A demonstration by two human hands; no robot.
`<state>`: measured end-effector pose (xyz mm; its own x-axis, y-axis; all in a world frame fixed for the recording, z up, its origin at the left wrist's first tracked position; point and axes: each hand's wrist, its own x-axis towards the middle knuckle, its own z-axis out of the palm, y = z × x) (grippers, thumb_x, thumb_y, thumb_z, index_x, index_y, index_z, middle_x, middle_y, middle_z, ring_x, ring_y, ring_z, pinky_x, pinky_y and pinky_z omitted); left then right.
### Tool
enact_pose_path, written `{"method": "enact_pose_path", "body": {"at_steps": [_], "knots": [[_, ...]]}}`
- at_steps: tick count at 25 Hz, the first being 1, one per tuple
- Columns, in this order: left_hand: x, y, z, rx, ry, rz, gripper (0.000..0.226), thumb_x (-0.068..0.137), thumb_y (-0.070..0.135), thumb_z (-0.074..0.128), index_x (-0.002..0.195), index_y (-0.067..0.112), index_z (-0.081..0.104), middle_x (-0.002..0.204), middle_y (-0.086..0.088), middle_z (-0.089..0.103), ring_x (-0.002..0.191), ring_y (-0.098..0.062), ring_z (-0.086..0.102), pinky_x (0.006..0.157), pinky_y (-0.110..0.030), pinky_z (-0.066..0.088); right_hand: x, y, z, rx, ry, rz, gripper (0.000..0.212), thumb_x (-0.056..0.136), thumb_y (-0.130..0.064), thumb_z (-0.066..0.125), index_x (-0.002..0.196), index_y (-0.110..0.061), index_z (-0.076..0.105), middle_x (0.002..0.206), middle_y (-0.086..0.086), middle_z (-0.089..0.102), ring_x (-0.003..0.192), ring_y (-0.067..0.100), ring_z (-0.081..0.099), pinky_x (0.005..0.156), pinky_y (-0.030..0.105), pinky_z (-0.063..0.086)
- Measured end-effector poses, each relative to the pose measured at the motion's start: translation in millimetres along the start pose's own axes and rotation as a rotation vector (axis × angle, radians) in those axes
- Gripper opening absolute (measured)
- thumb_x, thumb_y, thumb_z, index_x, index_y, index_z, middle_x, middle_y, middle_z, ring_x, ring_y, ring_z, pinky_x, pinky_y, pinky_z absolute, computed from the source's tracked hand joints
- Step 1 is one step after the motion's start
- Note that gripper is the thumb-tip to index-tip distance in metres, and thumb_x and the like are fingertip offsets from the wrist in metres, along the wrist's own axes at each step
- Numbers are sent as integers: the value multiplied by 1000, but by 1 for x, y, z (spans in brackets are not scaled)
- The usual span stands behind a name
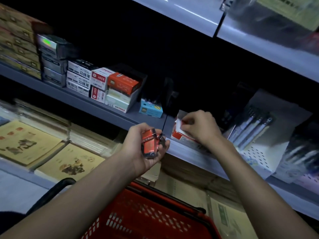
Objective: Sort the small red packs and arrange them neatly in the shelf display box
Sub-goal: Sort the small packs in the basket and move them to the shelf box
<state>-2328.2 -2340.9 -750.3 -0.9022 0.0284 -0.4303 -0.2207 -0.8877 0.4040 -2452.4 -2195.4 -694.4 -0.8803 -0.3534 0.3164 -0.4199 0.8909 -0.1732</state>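
Left hand (137, 144) was palm-up, fingers curled round a stack of red packs (149, 144), just off the shelf (103, 107) edge. Right hand (200, 128) was at the box (177, 135) on the shelf, fingertips pinching its white flap. Basket (146, 216) sat below.

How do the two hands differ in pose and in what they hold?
The left hand lies palm up, gripping several red packs; the right hand is palm down, pinching the display box at its top flap. The left hand is below the shelf edge; the right hand is above it. Both are bare.
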Motion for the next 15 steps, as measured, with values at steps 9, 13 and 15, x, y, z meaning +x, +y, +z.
{"method": "enact_pose_path", "body": {"at_steps": [9, 13, 15], "knots": [[-6, 2, 8, 239, -21, 203, 18, 93, 19, 51, 92, 9, 66, 77, -6, 66, 56, -15, 56, 33, -18, 30, -65, -73, -24, 509, -161, -140, 13, 84, -30, 81, 97, -27, 81, 86, -9, 76, 82, 3, 70, 71, 14, 54], [-8, -1, 8, 207, -46, 131, 37, 92, 26, 49, 71, 10, 74, 67, -7, 64, 52, -17, 58, 40, -20, 33, -67, -66, -32, 877, -191, 77, 18, 82, -2, 82, 95, -13, 78, 88, 10, 75, 63, 18, 68, 62, 29, 61], [-5, 2, 5, 151, -46, 124, 32, 90, 26, 49, 88, 5, 74, 76, -13, 64, 59, -23, 62, 43, -22, 38, -56, -52, -39, 852, -19, 130, 18, 84, 0, 79, 96, -13, 78, 87, 7, 74, 64, 15, 69, 61, 24, 61]]}}
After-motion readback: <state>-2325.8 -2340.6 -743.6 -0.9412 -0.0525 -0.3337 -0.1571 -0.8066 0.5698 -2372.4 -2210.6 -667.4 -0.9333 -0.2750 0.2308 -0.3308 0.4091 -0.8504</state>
